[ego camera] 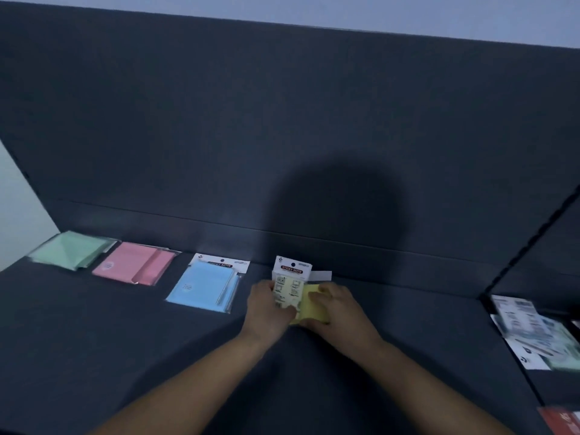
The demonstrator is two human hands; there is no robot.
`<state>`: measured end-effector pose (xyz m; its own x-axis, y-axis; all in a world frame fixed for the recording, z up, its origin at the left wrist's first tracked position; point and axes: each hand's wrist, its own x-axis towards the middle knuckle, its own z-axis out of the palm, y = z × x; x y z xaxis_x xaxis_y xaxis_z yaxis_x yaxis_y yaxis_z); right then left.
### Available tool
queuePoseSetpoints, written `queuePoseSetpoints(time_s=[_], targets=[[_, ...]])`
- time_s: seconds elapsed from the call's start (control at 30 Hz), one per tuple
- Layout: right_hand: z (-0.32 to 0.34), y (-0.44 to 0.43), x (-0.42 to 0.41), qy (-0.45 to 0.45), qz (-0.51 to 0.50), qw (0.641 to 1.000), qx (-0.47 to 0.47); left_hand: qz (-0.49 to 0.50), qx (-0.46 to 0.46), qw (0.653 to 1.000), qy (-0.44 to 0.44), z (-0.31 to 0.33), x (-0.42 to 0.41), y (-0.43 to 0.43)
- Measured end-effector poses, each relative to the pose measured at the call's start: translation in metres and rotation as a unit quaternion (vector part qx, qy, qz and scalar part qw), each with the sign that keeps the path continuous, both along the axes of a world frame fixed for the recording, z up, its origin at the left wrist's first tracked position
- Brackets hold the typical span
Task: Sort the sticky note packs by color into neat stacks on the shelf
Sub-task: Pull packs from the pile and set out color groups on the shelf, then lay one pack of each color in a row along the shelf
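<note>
On the dark shelf [94,340] lie four groups of sticky note packs in a row: green [70,250] at far left, pink [135,263], blue [204,285], and yellow [309,304] in the middle. My left hand [266,309] grips the left side of the yellow packs, over a pack showing its white printed back and "STICKY NOTE" header [292,270]. My right hand [337,306] holds the right side of the same yellow packs, fingers curled over the top.
The shelf's dark back panel [282,136] rises right behind the packs. A divider [502,287] bounds the shelf on the right. Beyond it lie more packs, white backs up [530,331], and a red item [561,422] at the bottom right corner.
</note>
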<state>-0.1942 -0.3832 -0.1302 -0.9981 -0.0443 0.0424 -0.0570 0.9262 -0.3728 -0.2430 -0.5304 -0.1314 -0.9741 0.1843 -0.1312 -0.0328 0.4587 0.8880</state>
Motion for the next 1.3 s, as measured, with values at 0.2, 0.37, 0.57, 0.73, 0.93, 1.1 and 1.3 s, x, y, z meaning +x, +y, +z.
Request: queuePoseSetpoints(time_s=[0.2, 0.37, 0.57, 0.73, 0.93, 1.1, 1.3], targets=[[-0.016, -0.026, -0.002, 0.112, -0.082, 0.988, -0.065, -0.078, -0.026, 0.994, 0.074, -0.003, -0.006, -0.002], [-0.02, -0.027, -0.001, 0.121, -0.088, 0.988, -0.041, -0.075, -0.096, 0.982, 0.148, -0.019, 0.002, -0.001], [-0.02, -0.027, -0.005, 0.094, -0.093, 0.991, -0.025, -0.064, -0.163, 0.963, 0.205, -0.022, -0.001, 0.005], [-0.019, -0.031, 0.005, 0.048, -0.148, 0.988, 0.015, -0.076, -0.192, 0.957, 0.202, -0.025, 0.001, 0.004], [-0.02, -0.03, 0.069, -0.056, -0.155, 0.984, 0.073, -0.17, -0.23, 0.905, 0.314, -0.03, 0.025, 0.001], [-0.003, 0.004, 0.148, -0.098, -0.113, 0.982, 0.114, -0.263, -0.274, 0.873, 0.305, -0.033, 0.081, 0.017], [0.035, 0.092, 0.256, -0.029, -0.189, 0.948, 0.254, -0.35, -0.236, 0.864, 0.275, -0.006, 0.169, 0.106]])
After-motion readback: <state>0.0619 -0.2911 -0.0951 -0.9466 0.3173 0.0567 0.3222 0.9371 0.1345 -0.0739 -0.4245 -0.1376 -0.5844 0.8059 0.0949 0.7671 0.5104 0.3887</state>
